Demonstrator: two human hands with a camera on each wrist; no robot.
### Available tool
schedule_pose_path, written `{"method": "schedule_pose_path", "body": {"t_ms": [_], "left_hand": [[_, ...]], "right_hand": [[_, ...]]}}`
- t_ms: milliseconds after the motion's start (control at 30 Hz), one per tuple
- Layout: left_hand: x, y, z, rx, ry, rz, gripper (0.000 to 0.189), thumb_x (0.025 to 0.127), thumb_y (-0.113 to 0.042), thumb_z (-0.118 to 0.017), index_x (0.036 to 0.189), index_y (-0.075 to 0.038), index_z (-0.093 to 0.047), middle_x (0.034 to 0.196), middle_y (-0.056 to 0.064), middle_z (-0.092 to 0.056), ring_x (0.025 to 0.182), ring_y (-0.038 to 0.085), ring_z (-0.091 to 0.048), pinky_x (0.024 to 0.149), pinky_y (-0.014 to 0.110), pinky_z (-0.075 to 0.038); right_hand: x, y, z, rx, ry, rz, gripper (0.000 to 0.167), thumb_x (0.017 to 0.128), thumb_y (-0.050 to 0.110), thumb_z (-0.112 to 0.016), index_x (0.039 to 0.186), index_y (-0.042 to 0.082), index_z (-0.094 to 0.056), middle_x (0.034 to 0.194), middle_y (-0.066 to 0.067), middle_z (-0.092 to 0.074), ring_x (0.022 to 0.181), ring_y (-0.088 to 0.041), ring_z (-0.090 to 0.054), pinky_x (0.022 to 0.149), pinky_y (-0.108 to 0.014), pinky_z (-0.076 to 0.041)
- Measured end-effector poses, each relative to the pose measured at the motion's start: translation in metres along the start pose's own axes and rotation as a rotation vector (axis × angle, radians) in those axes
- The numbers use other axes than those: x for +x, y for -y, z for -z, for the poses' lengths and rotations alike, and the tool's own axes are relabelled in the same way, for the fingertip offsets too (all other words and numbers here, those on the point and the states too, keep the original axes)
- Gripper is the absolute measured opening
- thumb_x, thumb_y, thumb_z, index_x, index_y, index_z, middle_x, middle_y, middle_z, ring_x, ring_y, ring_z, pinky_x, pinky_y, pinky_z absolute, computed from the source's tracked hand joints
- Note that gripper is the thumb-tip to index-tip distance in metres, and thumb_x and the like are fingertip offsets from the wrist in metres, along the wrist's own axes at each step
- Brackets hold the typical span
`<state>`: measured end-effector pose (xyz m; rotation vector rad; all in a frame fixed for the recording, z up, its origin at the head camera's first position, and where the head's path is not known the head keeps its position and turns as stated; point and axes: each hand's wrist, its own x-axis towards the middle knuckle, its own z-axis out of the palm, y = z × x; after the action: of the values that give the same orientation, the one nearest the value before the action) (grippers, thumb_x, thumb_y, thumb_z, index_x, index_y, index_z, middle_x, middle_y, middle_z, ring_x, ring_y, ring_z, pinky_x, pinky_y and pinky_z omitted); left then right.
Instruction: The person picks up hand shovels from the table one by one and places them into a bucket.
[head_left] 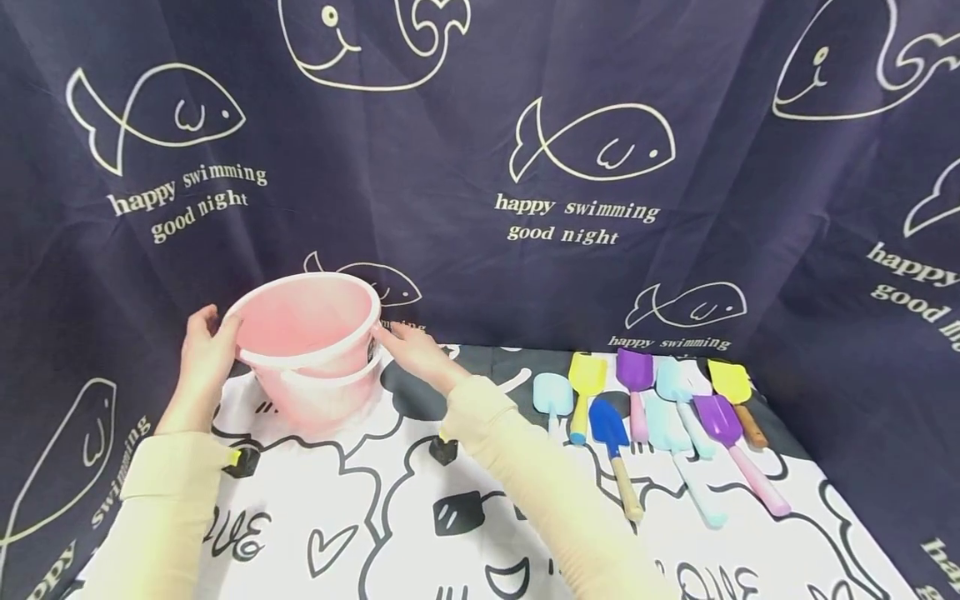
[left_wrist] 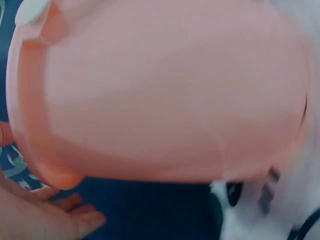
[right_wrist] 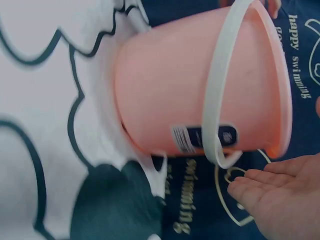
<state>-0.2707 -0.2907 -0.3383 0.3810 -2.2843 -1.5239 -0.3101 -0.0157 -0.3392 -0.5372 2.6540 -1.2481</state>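
Observation:
A pink bucket [head_left: 322, 392] with a white handle [right_wrist: 222, 75] and a dark label stands on the cloth at the back left, its mouth up and toward me. My left hand [head_left: 206, 358] is at the left side of its rim, thumb right at the edge. In the left wrist view the left hand [left_wrist: 55, 215] shows loosely extended fingers beside the rim. On the bucket's right, my right hand [head_left: 420, 354] reaches to the rim. Its palm is turned up and its fingers are straight in the right wrist view, where the right hand [right_wrist: 280, 195] lies beside the handle's pivot.
Several toy shovels lie at the right, among them a blue shovel [head_left: 609, 425], a purple shovel [head_left: 720, 419] and a yellow shovel [head_left: 587, 375]. Behind hangs a dark blue curtain [head_left: 450, 167] with fish prints. A white patterned cloth [head_left: 315, 500] covers the table.

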Motion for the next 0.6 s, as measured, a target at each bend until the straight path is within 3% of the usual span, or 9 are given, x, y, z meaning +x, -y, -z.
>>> {"method": "schedule_pose_path", "body": {"t_ms": [67,200,333,433,600], "left_hand": [[0.004,0.003,-0.004,-0.19,0.069,0.094,0.068,0.098,-0.036,-0.037,0.151,-0.007,-0.006,0.157,0.014,-0.008,0.143,0.022,-0.018,0.116,0.039,-0.014],[0.008,0.012,-0.011,-0.522,0.096,0.179,0.064,0.098,-0.022,-0.041,0.151,-0.006,-0.009,0.142,0.006,-0.034,0.127,0.011,-0.036,0.111,0.021,-0.021],[0.008,0.02,-0.018,-0.663,-0.003,0.197,0.048,0.095,-0.011,-0.041,0.141,-0.006,-0.03,0.113,-0.009,-0.043,0.109,0.005,-0.041,0.1,0.016,-0.03],[0.008,0.021,-0.023,-0.75,-0.076,0.177,0.034,0.092,-0.006,-0.039,0.125,-0.008,-0.043,0.113,-0.005,-0.045,0.107,0.008,-0.044,0.095,0.017,-0.035],[0.01,0.019,-0.029,-0.843,-0.106,0.165,0.025,0.09,-0.002,-0.037,0.112,-0.008,-0.048,0.11,-0.001,-0.047,0.097,0.01,-0.046,0.082,0.017,-0.039]], "right_hand": [[0.004,0.002,-0.01,0.117,-0.003,-0.022,0.065,0.095,0.053,-0.038,0.145,0.013,-0.036,0.147,-0.004,-0.041,0.138,-0.021,-0.034,0.111,-0.035,-0.028],[0.007,0.008,-0.031,0.221,-0.048,-0.06,0.064,0.093,0.053,-0.041,0.144,0.015,-0.039,0.144,-0.004,-0.045,0.134,-0.02,-0.04,0.108,-0.034,-0.033],[0.005,0.012,-0.045,0.184,-0.115,-0.065,0.062,0.093,0.052,-0.043,0.141,0.013,-0.044,0.136,-0.008,-0.053,0.128,-0.021,-0.047,0.104,-0.033,-0.038],[0.005,0.014,-0.049,0.213,-0.15,-0.065,0.061,0.093,0.051,-0.045,0.142,0.015,-0.043,0.138,-0.007,-0.052,0.129,-0.022,-0.046,0.105,-0.034,-0.037],[0.004,0.014,-0.05,0.272,-0.164,-0.071,0.061,0.092,0.049,-0.047,0.146,0.022,-0.037,0.143,-0.005,-0.046,0.133,-0.023,-0.041,0.108,-0.038,-0.033]]}}
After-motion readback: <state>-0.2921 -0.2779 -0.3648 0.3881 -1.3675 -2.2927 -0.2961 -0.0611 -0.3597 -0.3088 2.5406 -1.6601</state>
